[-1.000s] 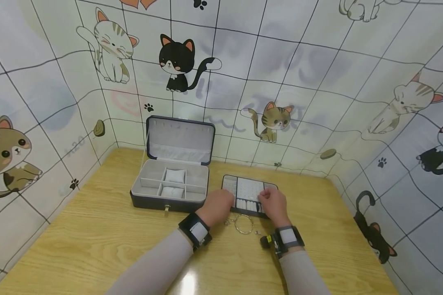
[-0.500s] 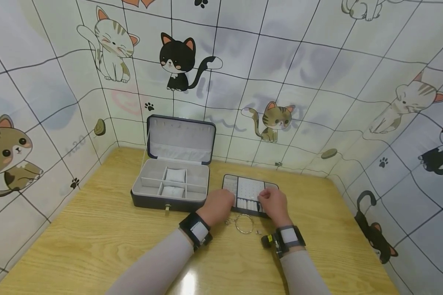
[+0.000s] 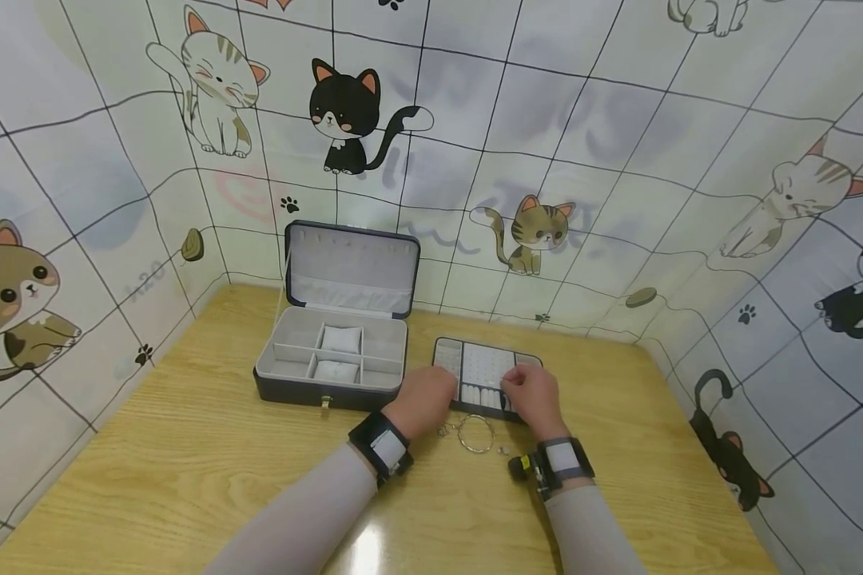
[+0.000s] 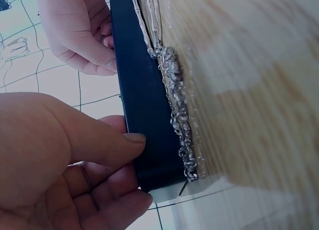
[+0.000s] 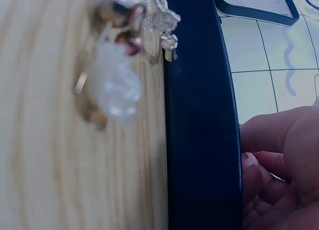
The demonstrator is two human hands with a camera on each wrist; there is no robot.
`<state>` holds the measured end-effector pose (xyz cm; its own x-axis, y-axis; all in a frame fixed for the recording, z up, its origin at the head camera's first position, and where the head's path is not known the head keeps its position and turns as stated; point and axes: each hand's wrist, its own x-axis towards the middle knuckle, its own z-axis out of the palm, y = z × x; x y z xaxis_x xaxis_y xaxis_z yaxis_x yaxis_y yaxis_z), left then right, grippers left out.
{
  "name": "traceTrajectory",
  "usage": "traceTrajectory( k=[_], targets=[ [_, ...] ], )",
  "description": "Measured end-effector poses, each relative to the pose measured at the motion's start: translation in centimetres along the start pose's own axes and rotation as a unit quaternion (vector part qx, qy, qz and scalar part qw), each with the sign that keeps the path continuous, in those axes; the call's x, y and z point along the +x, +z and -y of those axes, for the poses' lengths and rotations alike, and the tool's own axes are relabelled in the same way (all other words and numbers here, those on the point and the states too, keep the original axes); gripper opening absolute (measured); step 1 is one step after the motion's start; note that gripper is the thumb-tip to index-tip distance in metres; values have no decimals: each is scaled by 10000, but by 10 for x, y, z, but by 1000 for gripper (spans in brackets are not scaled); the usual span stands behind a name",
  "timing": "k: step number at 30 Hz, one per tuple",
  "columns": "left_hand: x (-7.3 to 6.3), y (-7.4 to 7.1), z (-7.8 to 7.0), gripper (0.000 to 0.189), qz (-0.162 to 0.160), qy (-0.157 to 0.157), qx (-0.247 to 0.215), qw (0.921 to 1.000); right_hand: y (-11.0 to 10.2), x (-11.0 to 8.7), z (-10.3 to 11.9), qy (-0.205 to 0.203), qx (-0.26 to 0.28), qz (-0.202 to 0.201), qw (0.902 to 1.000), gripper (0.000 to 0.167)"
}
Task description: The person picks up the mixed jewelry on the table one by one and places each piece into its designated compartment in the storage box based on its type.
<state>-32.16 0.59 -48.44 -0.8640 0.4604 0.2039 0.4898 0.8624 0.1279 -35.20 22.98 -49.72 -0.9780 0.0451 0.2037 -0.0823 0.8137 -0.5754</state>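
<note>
My left hand [image 3: 423, 401] grips the left end of a dark jewelry tray [image 3: 485, 410]. In the left wrist view its thumb [image 4: 132, 147] presses the tray's front wall [image 4: 149, 110], with the other fingers curled behind and under the end. Over the right part of the tray, my right hand [image 3: 532, 399] has thumb and index tips close together at the white dotted pad [image 3: 485, 363]. Whether anything is between these tips is hidden. Before the tray lie a hoop bracelet [image 3: 491, 439], a silvery chain [image 4: 179, 98] and a blurred white, petal-like ornament [image 5: 114, 85].
An open jewelry box [image 3: 295, 387] stands left of the tray, its lid [image 3: 352, 275] upright. Two white cushions [image 3: 341, 340] sit in its compartments. The wooden table [image 3: 187, 463] meets cat-printed curtains [image 3: 446, 176] at the back and sides.
The hands, tray and jewelry stay almost in place. The view has shifted slightly, and the right fingertips show only a tiny movement at the pad.
</note>
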Motion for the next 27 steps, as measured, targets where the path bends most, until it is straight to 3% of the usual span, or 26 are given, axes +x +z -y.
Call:
traceTrajectory(
  k=[10, 27],
  targets=[
    [0, 1, 2, 11, 1, 16, -8, 10000, 1, 0, 0, -124, -16, 6, 9999, 4],
    [0, 1, 1, 13, 4, 21, -38, 10000, -2, 3, -12, 90, 81, 239, 9996, 7]
  ],
)
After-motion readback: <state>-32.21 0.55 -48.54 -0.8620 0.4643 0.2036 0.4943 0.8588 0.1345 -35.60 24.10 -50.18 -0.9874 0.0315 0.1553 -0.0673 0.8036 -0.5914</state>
